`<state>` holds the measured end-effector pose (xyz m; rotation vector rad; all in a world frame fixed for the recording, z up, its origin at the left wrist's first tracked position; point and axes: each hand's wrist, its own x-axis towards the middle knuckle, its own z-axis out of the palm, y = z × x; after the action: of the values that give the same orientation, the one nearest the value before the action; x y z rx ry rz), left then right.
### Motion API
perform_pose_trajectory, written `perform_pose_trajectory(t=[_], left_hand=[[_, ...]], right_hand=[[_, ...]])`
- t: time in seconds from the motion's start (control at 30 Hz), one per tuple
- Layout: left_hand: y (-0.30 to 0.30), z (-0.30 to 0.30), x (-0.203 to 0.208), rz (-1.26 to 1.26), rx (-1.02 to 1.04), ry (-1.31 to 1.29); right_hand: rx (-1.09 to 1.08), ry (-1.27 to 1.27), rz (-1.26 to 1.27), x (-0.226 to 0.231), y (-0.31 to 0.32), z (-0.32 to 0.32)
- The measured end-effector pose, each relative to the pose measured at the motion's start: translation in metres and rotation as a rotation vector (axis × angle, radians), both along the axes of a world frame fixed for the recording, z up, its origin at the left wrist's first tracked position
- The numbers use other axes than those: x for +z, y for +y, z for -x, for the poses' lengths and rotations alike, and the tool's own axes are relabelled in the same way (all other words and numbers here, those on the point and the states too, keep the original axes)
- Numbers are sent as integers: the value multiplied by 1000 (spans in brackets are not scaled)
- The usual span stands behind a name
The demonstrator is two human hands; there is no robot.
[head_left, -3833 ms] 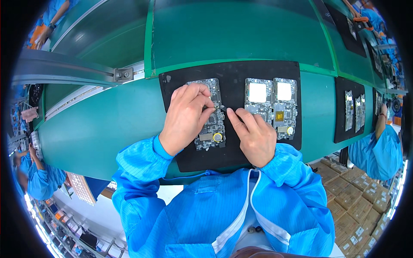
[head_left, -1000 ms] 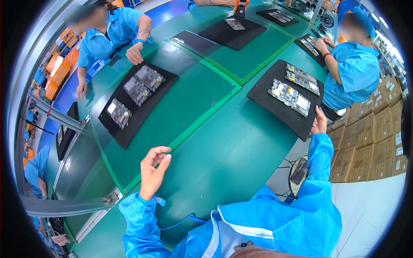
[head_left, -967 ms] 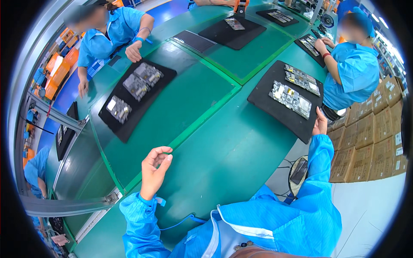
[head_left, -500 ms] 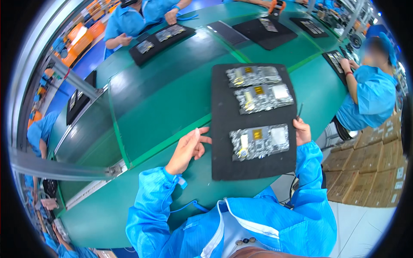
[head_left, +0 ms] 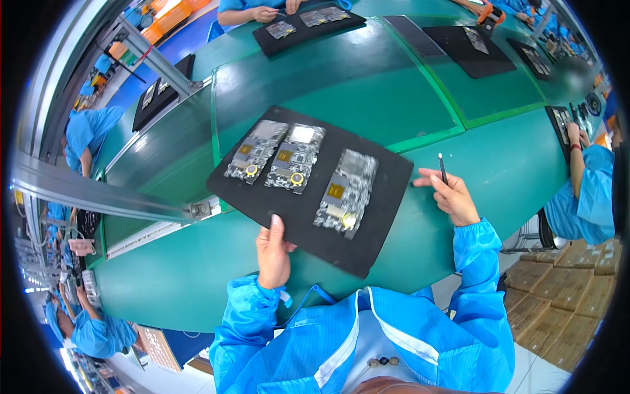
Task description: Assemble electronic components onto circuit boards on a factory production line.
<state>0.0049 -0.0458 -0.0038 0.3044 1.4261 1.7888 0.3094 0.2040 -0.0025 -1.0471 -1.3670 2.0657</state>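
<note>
Turned and carried leftward since the earlier frame, the black mat (head_left: 386,197) now slants in front of the person, its hold changed from the right hand to the left, and the right hand has come away from its edge. On it are three circuit boards: a left board (head_left: 254,152), a middle board (head_left: 293,157) just beside it, and a right board (head_left: 346,193) set apart from that pair. Their long axes run nearly away from the person, the far ends leaning right, with round yellow-rimmed parts at the near ends.

The left hand (head_left: 273,255) pinches the mat's near edge, thumb on top and the other fingers mostly hidden. From the right hand (head_left: 453,198) the mat lies to the left, just past the fingertips; the right board is nearest to it. That hand pinches a slim dark pen-like tool (head_left: 443,169) pointing up and away, two fingers stretched toward the mat without touching it. Whether any of the mat rests on the green table (head_left: 489,190) I cannot tell.

Between right hand and right board is only bare mat and a narrow gap. A metal beam (head_left: 131,201) ends near the mat's left corner; a blue cord (head_left: 320,290) loops at the near side. Across the table a co-worker's hands (head_left: 265,14) are at another mat (head_left: 272,46).
</note>
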Motion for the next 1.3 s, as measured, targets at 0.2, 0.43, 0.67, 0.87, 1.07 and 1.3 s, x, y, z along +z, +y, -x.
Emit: perform_pose_trajectory(t=[0.2,0.43,0.67,0.87,1.07,1.3], left_hand=[[-33,-69,-25,167,-394,-187],[-50,-101,-16,164,-936,-565],[-47,-58,16,94,-1268,-231],[-42,5,56,220,-594,931],[-59,29,35,795,-368,936],[-55,4,40,705,-337,1164]], right_hand=[[12,-207,-200,-3,-25,21],[113,-224,-441,-14,-11,-5],[261,-518,-573,8,-16,-14],[338,-661,-583,19,-26,-22],[95,-483,-686,19,-45,-9],[27,-494,-860,-2,-50,-3]])
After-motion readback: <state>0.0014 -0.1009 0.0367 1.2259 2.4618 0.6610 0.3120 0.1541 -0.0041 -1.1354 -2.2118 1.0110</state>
